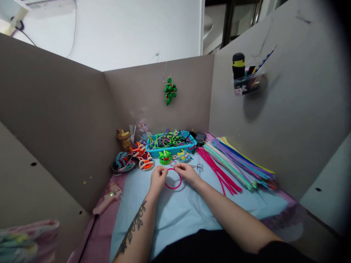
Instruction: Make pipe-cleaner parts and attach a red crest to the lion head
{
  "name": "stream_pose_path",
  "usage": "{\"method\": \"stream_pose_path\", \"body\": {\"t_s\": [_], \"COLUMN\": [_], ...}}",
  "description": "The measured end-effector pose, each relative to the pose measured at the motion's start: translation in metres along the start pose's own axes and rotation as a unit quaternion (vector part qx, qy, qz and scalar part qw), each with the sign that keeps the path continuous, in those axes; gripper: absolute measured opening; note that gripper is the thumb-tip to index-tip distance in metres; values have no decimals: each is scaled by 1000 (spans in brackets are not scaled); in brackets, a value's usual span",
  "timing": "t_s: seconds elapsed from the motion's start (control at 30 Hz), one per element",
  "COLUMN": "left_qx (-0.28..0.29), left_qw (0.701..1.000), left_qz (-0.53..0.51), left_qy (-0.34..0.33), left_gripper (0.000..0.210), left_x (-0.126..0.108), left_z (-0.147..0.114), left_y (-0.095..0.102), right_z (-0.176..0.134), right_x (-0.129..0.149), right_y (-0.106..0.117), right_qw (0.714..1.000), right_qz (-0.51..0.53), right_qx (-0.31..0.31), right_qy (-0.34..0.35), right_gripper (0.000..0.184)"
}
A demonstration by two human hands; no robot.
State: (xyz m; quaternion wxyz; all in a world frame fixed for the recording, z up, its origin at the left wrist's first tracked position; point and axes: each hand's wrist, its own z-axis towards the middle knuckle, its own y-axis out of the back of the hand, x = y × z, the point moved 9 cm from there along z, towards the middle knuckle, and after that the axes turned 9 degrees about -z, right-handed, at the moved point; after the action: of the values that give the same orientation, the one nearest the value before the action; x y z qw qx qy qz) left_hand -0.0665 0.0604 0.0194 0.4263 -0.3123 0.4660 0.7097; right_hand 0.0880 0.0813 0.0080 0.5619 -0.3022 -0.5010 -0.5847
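Note:
A bright pink pipe cleaner [173, 188] is bent into a ring, held just above the light blue cloth [189, 215]. My left hand [159, 178] pinches it at its upper left, and the fingers of my right hand [188, 172] are closed on its top right. The ends of the pipe cleaner are hidden by my fingertips. Just beyond my hands sit a green animal head [165, 157] and a yellow and blue one [183, 156] made of fuzzy stems. To the right of my right hand lie small scissors [199, 167].
A blue basket [170, 150] of tangled stems stands at the back. Loose pink pipe cleaners [219, 171] and multicoloured bundles [238, 160] lie right. At left are an orange figure [146, 163], a dark bowl [124, 171] and a glue gun [108, 201]. Grey panels surround the table.

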Motion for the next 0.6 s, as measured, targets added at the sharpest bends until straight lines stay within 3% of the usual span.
{"method": "stream_pose_path", "body": {"t_s": [0.4,0.6], "left_qx": [46,73], "left_qw": [996,990], "left_qz": [13,-13], "left_qy": [75,116], "left_gripper": [28,30], "left_x": [19,26], "left_z": [-4,-5], "left_y": [-16,-17], "right_z": [-6,-4], "right_x": [12,5], "right_y": [2,0], "right_qw": [997,997], "right_qz": [-69,-75], "right_qx": [-32,-20], "right_qy": [26,11], "right_gripper": [14,17]}}
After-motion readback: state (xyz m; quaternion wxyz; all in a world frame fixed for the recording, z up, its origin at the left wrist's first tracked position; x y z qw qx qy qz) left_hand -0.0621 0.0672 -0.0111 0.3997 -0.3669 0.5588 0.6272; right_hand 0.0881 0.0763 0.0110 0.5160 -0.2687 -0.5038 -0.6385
